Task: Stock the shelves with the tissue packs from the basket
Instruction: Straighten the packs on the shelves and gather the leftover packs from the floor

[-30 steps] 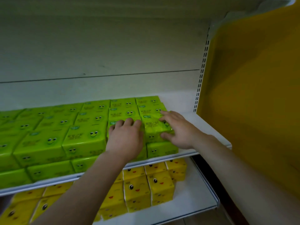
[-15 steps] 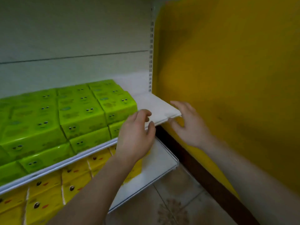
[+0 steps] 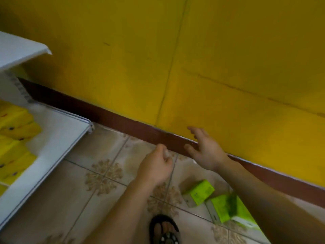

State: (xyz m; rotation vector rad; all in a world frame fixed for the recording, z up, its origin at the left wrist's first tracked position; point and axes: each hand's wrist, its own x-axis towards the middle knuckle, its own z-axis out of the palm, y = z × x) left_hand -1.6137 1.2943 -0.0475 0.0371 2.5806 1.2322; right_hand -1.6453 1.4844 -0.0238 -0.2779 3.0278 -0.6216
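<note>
Two green tissue packs lie on the tiled floor at the lower right: one (image 3: pixel 200 191) tilted on its edge, another (image 3: pixel 226 206) partly hidden behind my right forearm. My left hand (image 3: pixel 156 166) hangs above the floor with fingers loosely curled, holding nothing. My right hand (image 3: pixel 204 150) is spread with straight fingers in front of the brown skirting, also empty. Both hands are above and left of the green packs. Yellow tissue packs (image 3: pixel 15 138) fill the lower shelf at the far left. No basket is visible.
The white lower shelf (image 3: pixel 58 136) juts out at left, with the corner of the upper shelf (image 3: pixel 26 48) above it. A yellow wall (image 3: pixel 211 67) with brown skirting (image 3: pixel 123 120) runs across. My sandalled foot (image 3: pixel 165 229) stands on the patterned tiles.
The view has swung right and down, away from the green packs on the shelf toward the floor. Both hands left the shelf and now hover empty over the tiles.
</note>
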